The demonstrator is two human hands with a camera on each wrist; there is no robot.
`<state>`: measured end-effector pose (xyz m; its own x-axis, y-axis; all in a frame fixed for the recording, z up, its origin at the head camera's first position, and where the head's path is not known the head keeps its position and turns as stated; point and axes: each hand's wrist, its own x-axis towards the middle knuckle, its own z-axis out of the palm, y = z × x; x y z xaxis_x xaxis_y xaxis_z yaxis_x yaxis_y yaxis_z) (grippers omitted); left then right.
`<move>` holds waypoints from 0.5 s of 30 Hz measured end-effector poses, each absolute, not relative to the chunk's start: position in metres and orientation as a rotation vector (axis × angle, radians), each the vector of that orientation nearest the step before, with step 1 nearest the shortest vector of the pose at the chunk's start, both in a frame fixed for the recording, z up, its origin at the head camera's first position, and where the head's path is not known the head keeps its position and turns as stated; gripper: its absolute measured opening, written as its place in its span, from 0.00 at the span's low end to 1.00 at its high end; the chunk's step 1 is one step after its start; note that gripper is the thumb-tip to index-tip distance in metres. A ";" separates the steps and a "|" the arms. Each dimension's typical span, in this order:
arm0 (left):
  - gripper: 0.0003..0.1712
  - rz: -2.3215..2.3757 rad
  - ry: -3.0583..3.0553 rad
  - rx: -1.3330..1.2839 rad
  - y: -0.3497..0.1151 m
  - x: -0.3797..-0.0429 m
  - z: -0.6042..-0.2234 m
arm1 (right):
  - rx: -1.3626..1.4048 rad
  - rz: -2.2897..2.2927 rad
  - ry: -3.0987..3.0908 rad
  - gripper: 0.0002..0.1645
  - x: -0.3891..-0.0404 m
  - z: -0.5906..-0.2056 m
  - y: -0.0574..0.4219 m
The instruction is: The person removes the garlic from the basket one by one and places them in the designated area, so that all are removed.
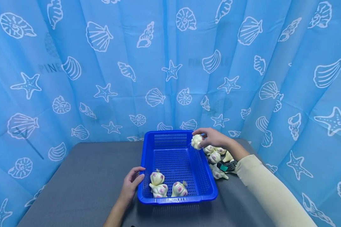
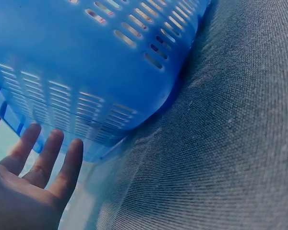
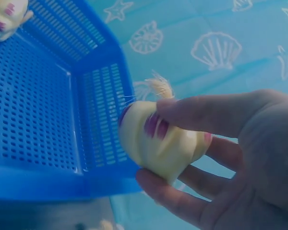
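A garlic bulb with purple patches is pinched between the thumb and fingers of my right hand, over the right rim of a blue plastic basket, near its far corner. My left hand touches the basket's left rim. In the left wrist view, the left fingers are fairly straight beside the basket's outer wall. Three garlic bulbs lie inside at the near end: one bulb at the left, another bulb in front of it, and a third bulb nearer the middle.
Several more garlic bulbs lie on the table just right of the basket, partly behind the right arm. A black and green band shows at the right wrist. The dark grey table backs onto a blue shell-patterned curtain.
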<state>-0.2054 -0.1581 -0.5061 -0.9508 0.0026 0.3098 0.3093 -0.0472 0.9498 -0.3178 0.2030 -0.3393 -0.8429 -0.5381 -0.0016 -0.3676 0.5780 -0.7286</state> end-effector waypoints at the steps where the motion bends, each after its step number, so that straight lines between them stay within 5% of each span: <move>1: 0.14 -2.106 -2.003 -0.340 -0.158 -0.205 -0.506 | -0.729 -1.160 2.578 0.32 -0.318 -0.340 0.206; 15: 0.14 -2.110 -1.993 -0.335 -0.158 -0.206 -0.507 | -0.528 -1.342 2.649 0.34 -0.310 -0.357 0.256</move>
<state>-0.2055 -0.1579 -0.5071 -0.9500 -0.0029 0.3123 0.3120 -0.0569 0.9484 -0.3099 0.2558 -0.3574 -0.9311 -0.3618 0.0455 -0.2507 0.5445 -0.8004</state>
